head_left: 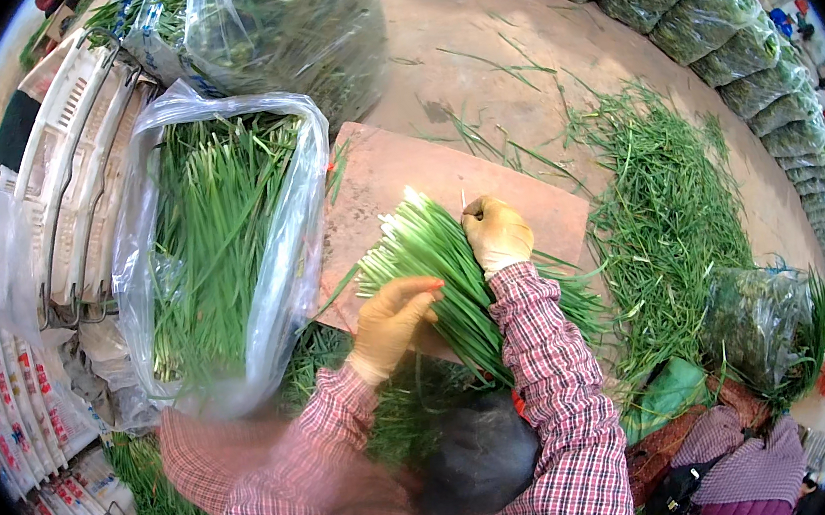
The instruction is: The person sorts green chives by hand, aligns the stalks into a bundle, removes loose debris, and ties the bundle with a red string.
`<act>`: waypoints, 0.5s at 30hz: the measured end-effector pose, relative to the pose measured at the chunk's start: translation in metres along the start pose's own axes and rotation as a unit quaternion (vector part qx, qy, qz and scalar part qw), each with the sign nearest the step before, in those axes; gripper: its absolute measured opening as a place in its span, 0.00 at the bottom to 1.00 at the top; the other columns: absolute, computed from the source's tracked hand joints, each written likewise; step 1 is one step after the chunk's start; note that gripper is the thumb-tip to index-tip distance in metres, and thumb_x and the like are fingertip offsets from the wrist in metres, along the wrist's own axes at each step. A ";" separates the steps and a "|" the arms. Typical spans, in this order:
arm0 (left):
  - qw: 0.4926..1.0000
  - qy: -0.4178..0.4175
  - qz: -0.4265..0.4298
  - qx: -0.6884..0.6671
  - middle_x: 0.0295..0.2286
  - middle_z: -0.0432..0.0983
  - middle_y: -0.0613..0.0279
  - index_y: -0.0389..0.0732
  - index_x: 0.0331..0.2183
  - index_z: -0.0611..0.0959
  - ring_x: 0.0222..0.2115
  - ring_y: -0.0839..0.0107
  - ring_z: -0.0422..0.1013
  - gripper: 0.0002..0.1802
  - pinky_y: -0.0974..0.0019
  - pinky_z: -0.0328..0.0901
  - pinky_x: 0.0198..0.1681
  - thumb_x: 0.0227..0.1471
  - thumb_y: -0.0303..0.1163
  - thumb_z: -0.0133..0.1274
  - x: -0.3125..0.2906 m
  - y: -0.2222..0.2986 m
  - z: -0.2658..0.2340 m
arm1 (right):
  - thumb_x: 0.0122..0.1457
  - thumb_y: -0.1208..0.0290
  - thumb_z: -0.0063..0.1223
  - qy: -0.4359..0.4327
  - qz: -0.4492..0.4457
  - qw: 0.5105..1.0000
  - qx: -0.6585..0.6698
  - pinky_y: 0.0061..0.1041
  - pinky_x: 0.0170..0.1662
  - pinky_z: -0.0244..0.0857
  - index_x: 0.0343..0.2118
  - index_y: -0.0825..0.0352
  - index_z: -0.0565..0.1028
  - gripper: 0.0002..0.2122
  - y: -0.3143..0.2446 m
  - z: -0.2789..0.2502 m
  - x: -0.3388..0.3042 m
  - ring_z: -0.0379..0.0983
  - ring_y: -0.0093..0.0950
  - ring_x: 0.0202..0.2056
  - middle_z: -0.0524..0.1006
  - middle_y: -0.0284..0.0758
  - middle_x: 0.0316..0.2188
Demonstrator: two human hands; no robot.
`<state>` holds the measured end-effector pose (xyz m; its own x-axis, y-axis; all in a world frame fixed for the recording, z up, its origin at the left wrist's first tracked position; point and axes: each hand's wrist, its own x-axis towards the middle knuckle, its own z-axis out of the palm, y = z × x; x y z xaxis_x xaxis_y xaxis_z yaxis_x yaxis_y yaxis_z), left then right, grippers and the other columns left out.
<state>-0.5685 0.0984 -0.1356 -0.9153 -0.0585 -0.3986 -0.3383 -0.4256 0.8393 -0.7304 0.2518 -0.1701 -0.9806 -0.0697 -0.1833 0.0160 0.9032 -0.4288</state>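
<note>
A bunch of garlic chives lies slantwise on a reddish board, its pale cut ends pointing up and left. My left hand, in a yellowish glove, is at the lower left side of the bunch. Its thumb and forefinger are bent but apart, with nothing seen between them. On the other side, my right hand, gloved alike, is closed in a fist beside the stalks. A thin pale strand shows by its fingers; what it holds is hidden. My right sleeve covers part of the leaves.
To the left stands a plastic-lined container filled with garlic chives, beside stacked white crates. Loose green trimmings are heaped at the right. Packed clear bags line the far right edge. Another person is at the lower right.
</note>
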 end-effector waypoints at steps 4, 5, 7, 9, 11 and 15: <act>1.000 0.004 0.007 0.009 0.40 0.82 0.62 0.38 0.47 0.82 0.32 0.80 0.76 0.11 0.77 0.71 0.31 0.62 0.27 0.55 -0.001 -0.002 -0.004 | 0.56 0.62 0.57 -0.027 0.027 0.992 0.117 0.35 0.44 0.72 0.41 0.59 0.81 0.12 -0.001 0.000 -0.004 0.80 0.37 0.37 0.83 0.37 0.34; 1.000 0.005 0.022 0.011 0.39 0.82 0.62 0.38 0.47 0.82 0.31 0.80 0.76 0.11 0.78 0.71 0.28 0.62 0.27 0.55 -0.001 -0.004 -0.005 | 0.56 0.63 0.57 -0.020 0.029 0.986 0.163 0.34 0.44 0.71 0.43 0.61 0.80 0.13 0.001 0.000 -0.005 0.80 0.35 0.37 0.83 0.37 0.34; 1.000 -0.002 0.028 0.007 0.39 0.82 0.63 0.39 0.46 0.82 0.31 0.81 0.75 0.11 0.78 0.71 0.30 0.62 0.27 0.55 -0.001 -0.005 -0.005 | 0.55 0.65 0.57 -0.006 0.037 0.966 0.254 0.30 0.44 0.71 0.47 0.63 0.79 0.17 0.015 0.004 -0.006 0.80 0.31 0.36 0.83 0.37 0.34; 1.000 -0.002 0.022 0.012 0.39 0.82 0.63 0.39 0.46 0.82 0.30 0.81 0.75 0.10 0.77 0.71 0.32 0.62 0.28 0.55 -0.003 -0.002 -0.005 | 0.53 0.66 0.58 -0.051 0.058 0.933 0.351 0.26 0.44 0.70 0.53 0.66 0.77 0.23 0.027 0.007 -0.003 0.79 0.26 0.36 0.83 0.37 0.35; 1.000 0.003 0.003 0.025 0.39 0.82 0.64 0.39 0.45 0.83 0.30 0.82 0.74 0.10 0.77 0.72 0.34 0.62 0.28 0.56 -0.007 0.005 -0.005 | 0.53 0.65 0.59 -0.079 0.050 0.919 0.383 0.25 0.44 0.70 0.52 0.66 0.78 0.23 0.030 0.002 -0.003 0.79 0.25 0.37 0.83 0.37 0.35; 1.000 0.020 -0.009 0.014 0.40 0.81 0.66 0.40 0.43 0.83 0.31 0.81 0.73 0.08 0.75 0.71 0.36 0.62 0.27 0.56 -0.018 0.010 -0.007 | 0.54 0.62 0.58 -0.149 0.029 0.935 0.321 0.25 0.44 0.69 0.44 0.66 0.83 0.17 0.019 -0.018 -0.005 0.79 0.25 0.37 0.84 0.36 0.32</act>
<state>-0.5540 0.0889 -0.1223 -0.8996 -0.0873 -0.4278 -0.3614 -0.4010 0.8418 -0.7289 0.2767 -0.1614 -0.8785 -0.2298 -0.4189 0.2741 0.4756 -0.8359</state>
